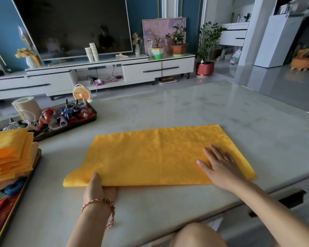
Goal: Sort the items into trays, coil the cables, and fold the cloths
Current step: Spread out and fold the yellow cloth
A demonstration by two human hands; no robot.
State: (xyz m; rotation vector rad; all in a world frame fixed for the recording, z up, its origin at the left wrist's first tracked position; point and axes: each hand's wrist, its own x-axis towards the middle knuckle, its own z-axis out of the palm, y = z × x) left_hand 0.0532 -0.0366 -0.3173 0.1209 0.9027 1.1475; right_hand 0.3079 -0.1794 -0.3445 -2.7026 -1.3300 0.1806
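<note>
Cloth point(150, 157) lies on table point(221, 107); left hand point(98, 188) pinches its near edge, right hand point(219, 163) presses flat, open. Uneven lifting could skew the fold.

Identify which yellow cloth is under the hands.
The single yellow cloth spread flat mid-table; the right hand presses it, the left hand grips its near edge. The other cloths sit stacked at left.

Counting off from the table point(194, 107): one yellow cloth point(150, 155) spread flat on it, one stack of folded cloths point(9, 154) at its left edge, two trays there too, dark tray point(89, 120) and near tray point(16, 198). Two hands on the spread cloth.
</note>
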